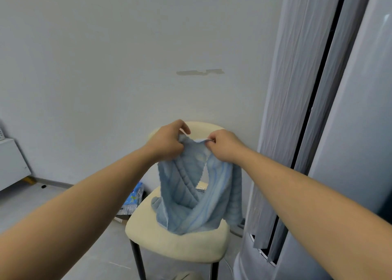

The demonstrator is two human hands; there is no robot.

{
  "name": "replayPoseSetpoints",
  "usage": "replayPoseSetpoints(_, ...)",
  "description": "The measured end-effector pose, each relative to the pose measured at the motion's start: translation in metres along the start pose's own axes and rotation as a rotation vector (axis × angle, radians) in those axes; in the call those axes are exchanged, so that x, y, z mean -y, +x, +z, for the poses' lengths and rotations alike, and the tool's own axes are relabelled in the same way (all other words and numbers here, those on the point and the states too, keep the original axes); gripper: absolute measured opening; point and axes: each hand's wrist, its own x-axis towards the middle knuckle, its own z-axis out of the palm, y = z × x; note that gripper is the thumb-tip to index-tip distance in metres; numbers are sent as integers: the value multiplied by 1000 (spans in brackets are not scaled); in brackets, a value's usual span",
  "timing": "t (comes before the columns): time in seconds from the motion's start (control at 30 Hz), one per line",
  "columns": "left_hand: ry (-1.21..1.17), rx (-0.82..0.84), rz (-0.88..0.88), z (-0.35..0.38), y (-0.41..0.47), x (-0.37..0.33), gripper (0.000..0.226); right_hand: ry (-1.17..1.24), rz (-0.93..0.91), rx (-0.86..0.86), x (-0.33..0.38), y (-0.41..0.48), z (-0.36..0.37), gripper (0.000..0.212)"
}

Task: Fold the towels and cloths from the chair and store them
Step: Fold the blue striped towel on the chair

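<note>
A light blue ribbed towel [191,197] hangs twisted from both my hands, its lower end resting on the cream seat of a chair [169,241]. My left hand [167,141] grips the towel's upper edge on the left. My right hand [222,145] pinches the same edge a short way to the right. Both hands are in front of the chair's cream backrest [201,125]. The chair has dark legs.
A tall white floor-standing appliance [350,152] with grey ribbed panels stands close on the right. A blue patterned package [133,197] lies on the floor behind the chair. A white unit [10,163] sits at the far left. The wall is directly behind.
</note>
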Motion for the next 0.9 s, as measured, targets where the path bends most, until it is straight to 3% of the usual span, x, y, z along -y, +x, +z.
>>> replayPoseSetpoints(0.1,-73,91,-12,4,-2,-6,40,85,-43,-45,7,-2,-3,30)
replayPoseSetpoints(0.27,-259,249,-216,11,-8,-13,24,130,-89,-27,16,-4,-5,28)
replayPoseSetpoints(0.33,-357,262,-292,11,-9,-10,19,239,-63,13,18,-6,-6,20)
replayPoseSetpoints(0.43,-452,317,-303,9,-7,-1,31,499,12,124,21,-11,-11,11)
replayPoseSetpoints(0.7,-376,121,-283,1,-8,4,17,767,80,328,26,-19,-25,30)
replayPoseSetpoints(0.9,-331,100,-261,-4,-10,4,24,749,52,339,27,-19,-21,41)
